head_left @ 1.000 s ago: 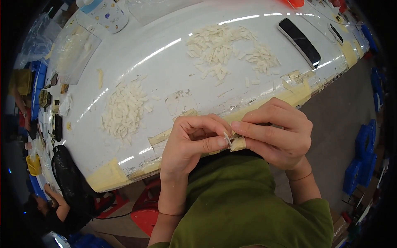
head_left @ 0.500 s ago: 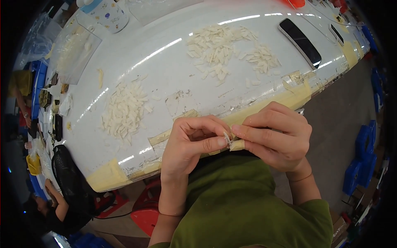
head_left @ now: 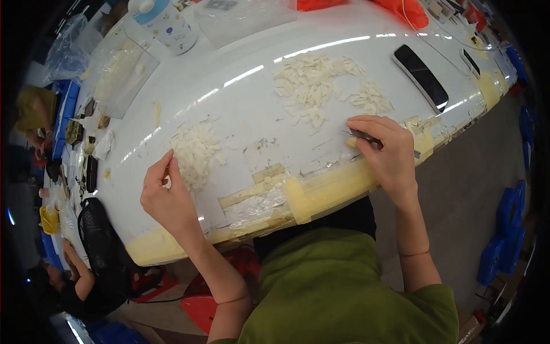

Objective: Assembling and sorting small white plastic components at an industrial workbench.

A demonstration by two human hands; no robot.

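My left hand (head_left: 166, 192) is at the left pile of small whitish, flat strip-like pieces (head_left: 197, 152). Its thumb and forefinger pinch together at the pile's near-left edge, and whatever they hold is too small to make out. Over the front of the table, below the far pile of similar pieces (head_left: 312, 83), my right hand (head_left: 387, 146) is closed around a slim dark metal tool (head_left: 366, 136). The tool's back end shows past the palm; its exact kind is unclear. Yellowish tape (head_left: 350, 142) wraps the tip of the right thumb.
A smaller pile (head_left: 371, 97) adjoins the far one. A phone (head_left: 421, 77) lies at the right. Yellow tape (head_left: 326, 192) covers the white table's (head_left: 246, 109) near edge. Farther left stand a patterned container (head_left: 172, 31) and a clear bag (head_left: 123, 74). Other people sit at the left.
My hands were together at the near edge over a small whitish piece. They have parted: the left to the left pile, the right forward and rightward. The dark tool now shows.
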